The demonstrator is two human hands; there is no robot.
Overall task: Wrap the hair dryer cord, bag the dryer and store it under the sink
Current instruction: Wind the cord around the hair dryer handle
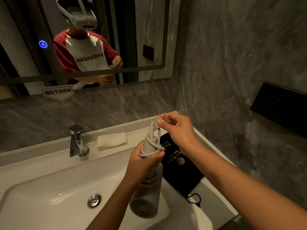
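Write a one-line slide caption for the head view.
Left hand grips the dryer over the sink while right hand tucks the plug; bag waits alongside.

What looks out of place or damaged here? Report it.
Nothing stands out. The left hand holds the hair dryer over the sink, the right hand holds the plug end of the cord, and the black bag lies flat on the counter.

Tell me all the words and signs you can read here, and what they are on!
"提拉下水开关": on the white sticker at the mirror's bottom edge.
"turnthetables": on the shirt seen in the mirror, mirrored, first letters partly hidden.
A glowing blue round symbol: on the mirror's touch button, no words.
Gold lettering and a round striped emblem: on the black bag beside the basin, too small and blurred to read.
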